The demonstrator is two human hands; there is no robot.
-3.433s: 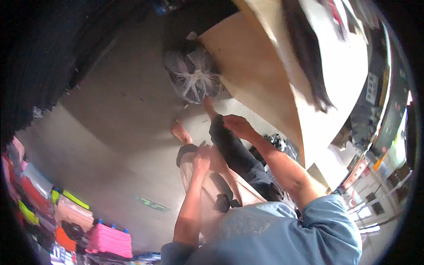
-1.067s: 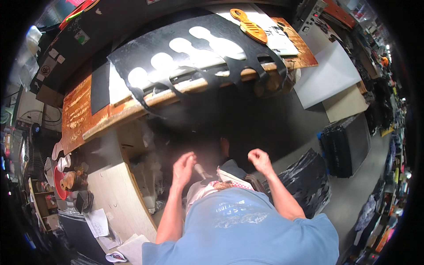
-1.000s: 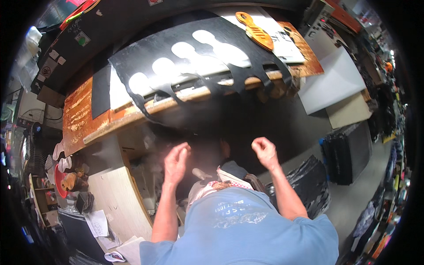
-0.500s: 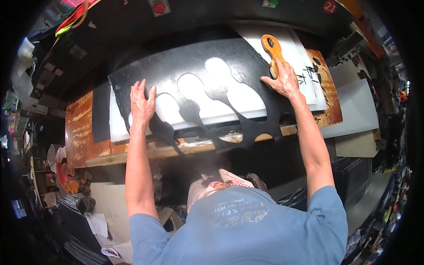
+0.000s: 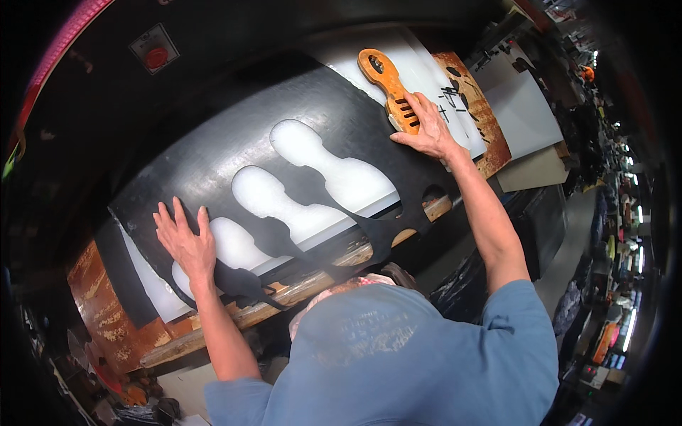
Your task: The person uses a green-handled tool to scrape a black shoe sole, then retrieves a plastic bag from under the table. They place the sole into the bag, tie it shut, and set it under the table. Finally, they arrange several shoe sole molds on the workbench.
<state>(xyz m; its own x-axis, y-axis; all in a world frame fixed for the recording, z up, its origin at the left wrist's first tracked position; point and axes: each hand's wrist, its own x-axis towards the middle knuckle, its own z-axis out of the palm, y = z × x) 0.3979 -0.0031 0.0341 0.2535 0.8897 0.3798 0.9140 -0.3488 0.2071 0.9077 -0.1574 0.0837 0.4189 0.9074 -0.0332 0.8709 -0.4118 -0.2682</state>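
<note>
A large black sheet (image 5: 213, 153) lies across a white board (image 5: 405, 53) and has several sole-shaped holes along its near side, with white showing through them. My left hand (image 5: 188, 245) rests flat on the sheet's left part, fingers spread. At the sheet's far right edge lies an orange sole-shaped cutting die (image 5: 387, 79), with a round hole at its far end and several slots at its near end. My right hand (image 5: 432, 138) holds that near end, fingers along the right side and thumb at the bottom. Narrow black strips hang over the front edge.
A worn brown table (image 5: 106, 316) with a wooden front edge (image 5: 192, 339) carries the boards. Beyond it stands a dark machine front with a red button (image 5: 155, 58). Pale sheets (image 5: 522, 117) lie at the right. Black marks cover part of the white board.
The view has turned and come closer. My right hand has shifted to the die's right side, baring its slots. My left hand stays spread on the black sheet.
</note>
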